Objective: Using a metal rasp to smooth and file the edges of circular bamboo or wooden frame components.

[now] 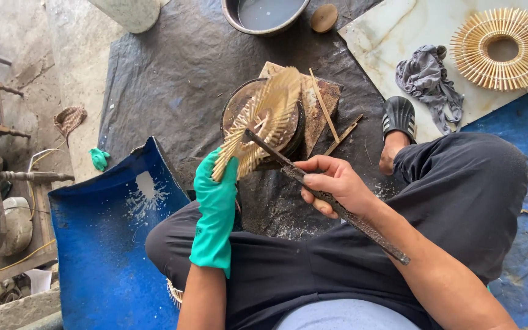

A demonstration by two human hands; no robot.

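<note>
The bamboo fan (263, 119), a flat spray of pale splints, stands on edge over the round block (264, 122), tilted so its splint tips face the blade; held this way the block seems to back it from below while the edge meets it from the side. The left hand (218, 183), in a green glove, has its grip clenched around the fan's lower end, low enough to keep the fingers away from the cutting edge. The right hand (331, 183), bare, has its grip closed on the knife (325, 195), a long dark blade; it is grasped near the middle, with the handle end running back along the forearm, which likely gives finer control of the tip resting against the splints. A loose bamboo stick (324, 105) lies on the board beside the block, within reach. The person sits low with knees spread, so the block sits between the legs; one foot wears a black sandal (398, 116). Farther out lie a grey rag (426, 79) and a finished splint ring (503, 49) on a pale slab (386, 30), a water basin (267, 13) above, and a blue panel (105, 244) to the left.
</note>
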